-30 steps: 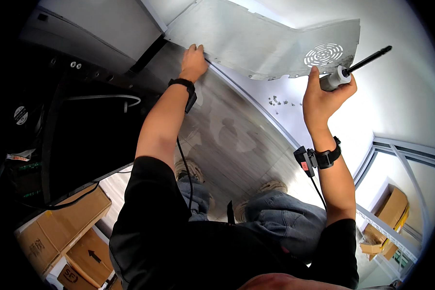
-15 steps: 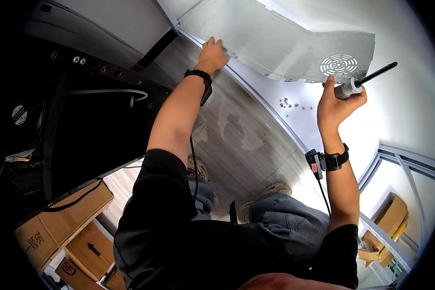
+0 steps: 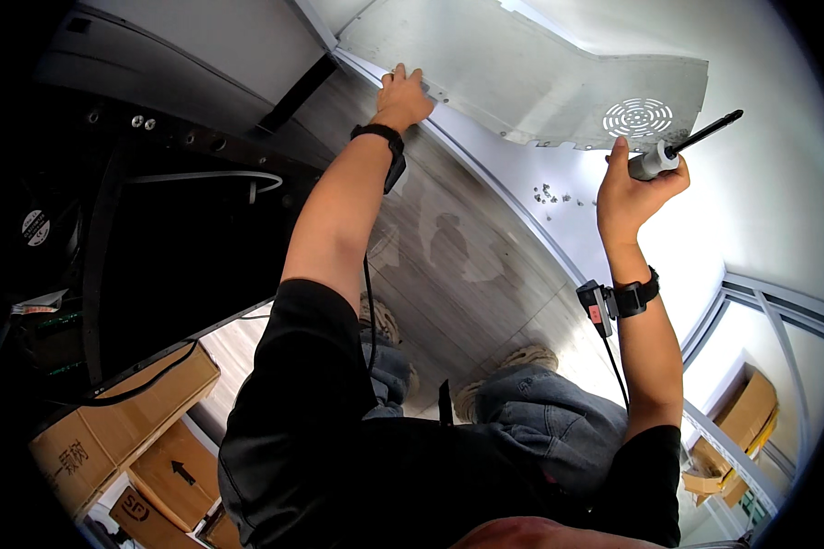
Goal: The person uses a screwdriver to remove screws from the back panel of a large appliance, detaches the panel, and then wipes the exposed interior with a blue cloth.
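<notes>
1. The thin, dull grey metal panel (image 3: 522,82) was above the white, smooth counter (image 3: 504,166); I could not tell whether it rested there. Its sheet bent midway, its near edge was notched, and slots ringed a round vent at the right end.
2. My left hand (image 3: 405,97) had its fingers spread at the panel's near edge; I could not tell whether they pinched it.
3. My right hand (image 3: 638,194) was wrapped around the pale, stubby handle of a screwdriver (image 3: 655,163), its slim black shaft slanting up and right, my thumb at the panel's edge.
4. Small, shiny metal bits (image 3: 549,194) lay scattered on the counter below the panel.
</notes>
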`<state>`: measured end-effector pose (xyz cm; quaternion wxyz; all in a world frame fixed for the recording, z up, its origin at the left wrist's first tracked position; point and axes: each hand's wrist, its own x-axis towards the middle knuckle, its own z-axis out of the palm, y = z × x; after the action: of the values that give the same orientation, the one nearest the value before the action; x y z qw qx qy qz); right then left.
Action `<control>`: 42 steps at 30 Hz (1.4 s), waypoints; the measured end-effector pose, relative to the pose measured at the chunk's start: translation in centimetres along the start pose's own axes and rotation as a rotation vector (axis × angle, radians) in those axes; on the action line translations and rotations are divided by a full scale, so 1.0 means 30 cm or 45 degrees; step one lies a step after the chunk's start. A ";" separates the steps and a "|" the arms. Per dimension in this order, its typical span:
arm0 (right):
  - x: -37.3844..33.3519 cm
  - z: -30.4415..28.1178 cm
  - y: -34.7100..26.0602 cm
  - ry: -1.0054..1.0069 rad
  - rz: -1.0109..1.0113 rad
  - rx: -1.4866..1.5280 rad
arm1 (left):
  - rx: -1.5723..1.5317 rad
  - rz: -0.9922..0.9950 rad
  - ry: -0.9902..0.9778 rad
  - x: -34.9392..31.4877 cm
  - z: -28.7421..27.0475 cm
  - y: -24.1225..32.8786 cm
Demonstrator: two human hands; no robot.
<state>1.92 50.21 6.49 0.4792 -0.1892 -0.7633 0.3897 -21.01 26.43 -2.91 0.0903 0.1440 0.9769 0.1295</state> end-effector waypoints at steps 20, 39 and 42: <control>-0.076 -0.102 0.074 -0.055 0.335 0.030 | 0.054 0.037 0.035 -0.005 0.026 0.013; -0.195 -0.255 0.192 -0.128 0.699 0.004 | -0.061 0.108 0.161 -0.056 0.098 0.026; -0.215 -0.279 0.235 -0.150 0.710 -0.014 | -0.057 0.149 0.187 -0.058 0.124 0.031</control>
<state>11.72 53.80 -0.76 0.3072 -0.3715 -0.7104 0.5128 -18.33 27.60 -5.93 0.0138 0.1888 0.9677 0.1665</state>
